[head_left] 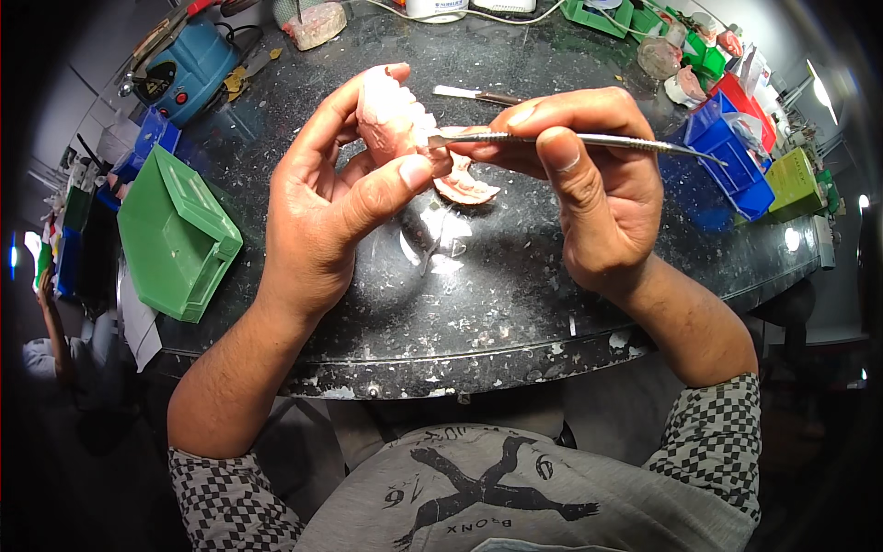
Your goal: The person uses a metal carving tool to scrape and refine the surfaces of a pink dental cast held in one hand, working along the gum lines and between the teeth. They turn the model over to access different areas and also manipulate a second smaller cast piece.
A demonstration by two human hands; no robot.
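My left hand is closed around a pale pink dental model with a row of teeth along its right side. Between the thumb and fingers of my right hand is a thin metal dental carving tool. Its flat tip meets the model's lower right edge, close to my left thumb. A second pinkish dental piece, curved like an arch, lies on the bench just below the tool tip. Beyond my right fingers rests a knife with a pale blade and dark handle, partly hidden by the hand.
The black, worn bench curves along its front edge. A green bin stands at the left, with a blue machine behind it. Blue bins and a yellow-green box line the right. A plaster block sits at the back.
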